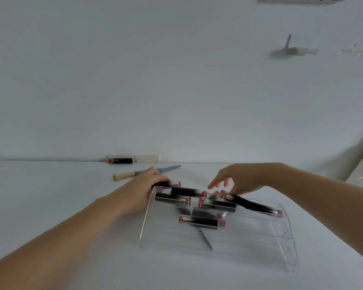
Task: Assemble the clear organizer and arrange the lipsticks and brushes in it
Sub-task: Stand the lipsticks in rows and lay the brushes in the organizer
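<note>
Organizer [281, 237] lies just under my hands; my left hand [140, 189] grips a lipstick [166, 183] at its back-left corner, lengthwise along the tiers, right fingers [218, 183] loose.

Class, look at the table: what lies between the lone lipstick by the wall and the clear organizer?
In the head view, a wooden-handled brush lies between the lone lipstick and the organizer, partly under the left hand.

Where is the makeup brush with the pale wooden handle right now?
The wooden-handled brush lies on the table behind the left hand, left of the organizer.
</note>
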Demonstrator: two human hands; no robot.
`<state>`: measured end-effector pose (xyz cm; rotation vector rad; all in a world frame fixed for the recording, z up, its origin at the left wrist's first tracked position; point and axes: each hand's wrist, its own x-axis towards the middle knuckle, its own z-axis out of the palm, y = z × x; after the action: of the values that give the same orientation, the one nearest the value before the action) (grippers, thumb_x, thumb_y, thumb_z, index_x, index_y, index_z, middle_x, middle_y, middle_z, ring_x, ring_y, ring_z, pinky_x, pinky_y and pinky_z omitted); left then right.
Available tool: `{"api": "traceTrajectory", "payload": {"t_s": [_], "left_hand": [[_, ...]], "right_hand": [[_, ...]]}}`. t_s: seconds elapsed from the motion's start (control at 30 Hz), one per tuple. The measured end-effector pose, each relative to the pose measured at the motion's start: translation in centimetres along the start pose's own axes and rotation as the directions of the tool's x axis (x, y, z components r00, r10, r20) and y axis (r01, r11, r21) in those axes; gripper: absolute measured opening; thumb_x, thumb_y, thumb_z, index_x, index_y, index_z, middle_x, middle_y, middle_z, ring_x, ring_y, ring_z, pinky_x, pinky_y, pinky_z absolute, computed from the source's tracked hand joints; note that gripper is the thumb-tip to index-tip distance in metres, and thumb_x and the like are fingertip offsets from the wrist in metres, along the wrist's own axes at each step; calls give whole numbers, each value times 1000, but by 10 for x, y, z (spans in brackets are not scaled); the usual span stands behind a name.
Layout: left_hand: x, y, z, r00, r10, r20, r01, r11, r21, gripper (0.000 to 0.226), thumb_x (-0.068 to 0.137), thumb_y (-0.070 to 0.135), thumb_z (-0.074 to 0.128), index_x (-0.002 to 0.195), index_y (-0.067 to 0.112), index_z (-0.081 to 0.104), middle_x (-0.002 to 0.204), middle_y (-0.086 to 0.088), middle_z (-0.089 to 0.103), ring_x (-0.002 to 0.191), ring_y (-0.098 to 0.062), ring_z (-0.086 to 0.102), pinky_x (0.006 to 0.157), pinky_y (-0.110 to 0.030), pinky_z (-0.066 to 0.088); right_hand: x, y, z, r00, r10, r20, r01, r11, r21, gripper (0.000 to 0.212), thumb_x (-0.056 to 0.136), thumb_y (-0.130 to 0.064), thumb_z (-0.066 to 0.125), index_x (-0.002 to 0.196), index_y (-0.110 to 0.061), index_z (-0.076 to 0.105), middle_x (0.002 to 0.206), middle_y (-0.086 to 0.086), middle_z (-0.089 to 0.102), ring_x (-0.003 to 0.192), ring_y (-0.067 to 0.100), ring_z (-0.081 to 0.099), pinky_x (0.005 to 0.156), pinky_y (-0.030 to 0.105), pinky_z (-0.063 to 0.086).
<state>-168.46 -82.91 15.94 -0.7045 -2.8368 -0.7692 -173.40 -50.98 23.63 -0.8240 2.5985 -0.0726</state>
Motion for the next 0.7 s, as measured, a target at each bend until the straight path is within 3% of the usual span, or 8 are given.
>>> {"api": "traceTrajectory", "payload": {"t_s": [0.07, 0.17, 0.3, 0.4, 0.47, 0.6, 0.7], "left_hand": [[7, 1, 2, 999, 31, 3, -31, 999, -41, 46, 94, 3, 62, 131, 30, 62, 113, 21, 52, 106, 10, 53, 94, -10, 39], [8, 1, 6, 997, 83, -9, -84, 993, -78, 36, 97, 8, 62, 127, 28, 65, 118, 16, 58, 112, 5, 54, 100, -21, 44], [6, 2, 11, 991, 134, -4, -134, 989, -66, 42, 93, -1, 62, 131, 17, 66, 132, 7, 61, 126, -11, 54, 110, -32, 41], [6, 4, 13, 995, 97, -3, -96, 981, -169, 54, 88, -14, 57, 130, 18, 65, 136, 11, 58, 132, -10, 52, 110, -19, 39], [8, 7, 16, 997, 77, 10, -73, 971, -229, 56, 87, -18, 56, 129, 18, 66, 133, 13, 59, 130, -8, 55, 106, -14, 41], [13, 9, 19, 999, 12, 50, 2, 963, -269, 45, 95, -8, 56, 125, 22, 70, 128, 6, 68, 121, -10, 61, 109, -34, 46], [13, 7, 19, 997, 71, 20, -68, 990, -123, 46, 91, -3, 60, 125, 26, 71, 122, 12, 70, 111, -1, 62, 102, -24, 48]], "right_hand": [[2, 0, 4, 1000, -5, 21, 5, 1000, -5, 53, 89, -24, 68, 130, -56, 56, 122, -27, 55, 112, -5, 54, 90, 17, 42], [5, 1, 11, 998, -37, 46, 39, 998, -39, 66, 90, -8, 61, 134, -56, 52, 125, -24, 51, 112, -3, 54, 81, 12, 37], [7, 2, 15, 997, -73, 35, 75, 996, -54, 66, 92, -9, 64, 139, -52, 50, 133, -22, 49, 113, -1, 49, 82, 10, 32], [10, -2, 17, 996, -86, 17, 86, 996, -38, 65, 89, -15, 72, 139, -50, 51, 135, -19, 49, 114, 2, 48, 86, 13, 33], [11, -8, 20, 996, -90, 4, 90, 995, -34, 64, 87, -21, 77, 140, -47, 51, 135, -17, 48, 116, 6, 49, 92, 21, 37], [14, -18, 21, 993, -119, 6, 119, 993, -20, 57, 85, -22, 76, 135, -39, 56, 130, -13, 48, 116, 12, 52, 98, 33, 47], [15, -18, 22, 991, -130, -29, 128, 990, -54, 50, 86, -20, 73, 132, -36, 59, 120, -15, 48, 112, 12, 53, 88, 25, 44]]}}
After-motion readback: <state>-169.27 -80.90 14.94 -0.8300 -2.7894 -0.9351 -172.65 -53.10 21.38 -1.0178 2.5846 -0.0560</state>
